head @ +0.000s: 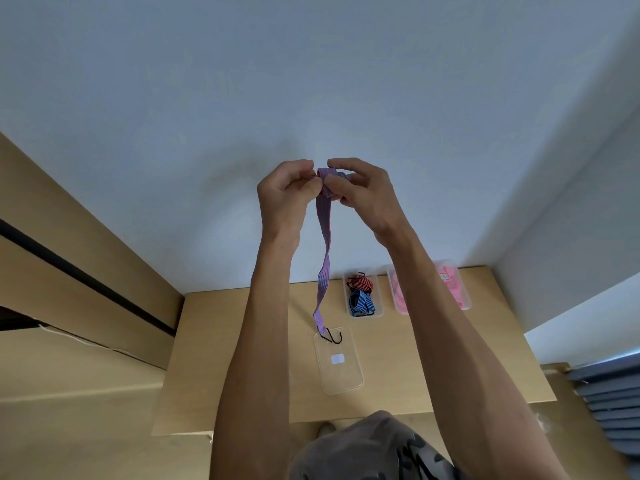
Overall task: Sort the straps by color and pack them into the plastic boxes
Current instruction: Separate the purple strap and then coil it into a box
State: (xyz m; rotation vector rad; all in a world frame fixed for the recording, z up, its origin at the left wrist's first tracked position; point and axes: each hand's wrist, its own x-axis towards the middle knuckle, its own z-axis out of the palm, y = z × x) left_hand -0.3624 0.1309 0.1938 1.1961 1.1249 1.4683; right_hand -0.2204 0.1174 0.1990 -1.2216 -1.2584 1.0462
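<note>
Between my raised hands, left hand (289, 188) and right hand (360, 188) pinch the purple strap (323, 265), rolling it. Next, I judge, coil downward toward the hook (332, 337).

Setting: a plain indoor room, apparently domestic or small-office; which one cannot be told. Evidence: a bare white wall (311, 81), a light wood table (242, 358) set against it, matching wood panelling (69, 220) at left, and stacked grey items (613, 403) at right.

Pale wall (311, 81) (wooden table (242, 358) below)
</note>
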